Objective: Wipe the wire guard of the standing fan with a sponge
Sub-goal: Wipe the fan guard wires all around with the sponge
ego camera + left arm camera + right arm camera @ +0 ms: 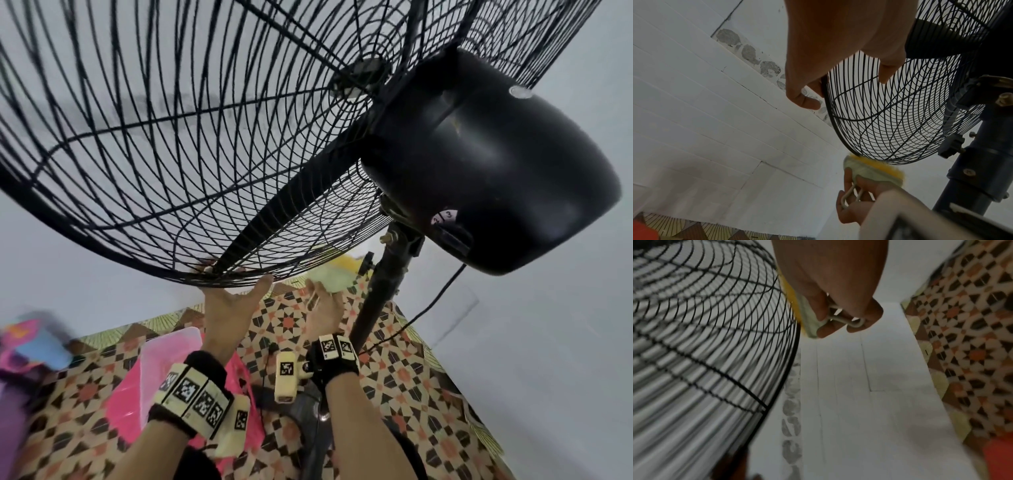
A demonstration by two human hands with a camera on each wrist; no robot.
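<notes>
My left hand [230, 308] reaches up to the bottom rim of the black wire guard [191, 144], which fills the head view from nine o'clock round to one; my thumb lies against the rear wires and my fingers [797, 95] hook over the front rim, so I grip the guard's edge; my right hand [323, 313] sits just beside it toward three o'clock, fingers curled round the pale loop handle [851, 195] of the sponge [873, 170]; the sponge, yellow on top with a pale green backing, presses against the lowest part of the guard's rim, at six o'clock on the ring in the left wrist view; in the right wrist view it is squeezed between my fingers and the outer wires [719, 331]; the motor housing [496, 164] bulks at two o'clock, the pole [383, 294] drops from it toward six; below lie the patterned floor mat [404, 387] and a pink plastic lid [164, 377] at seven o'clock; the white wall [859, 394] stands behind
</notes>
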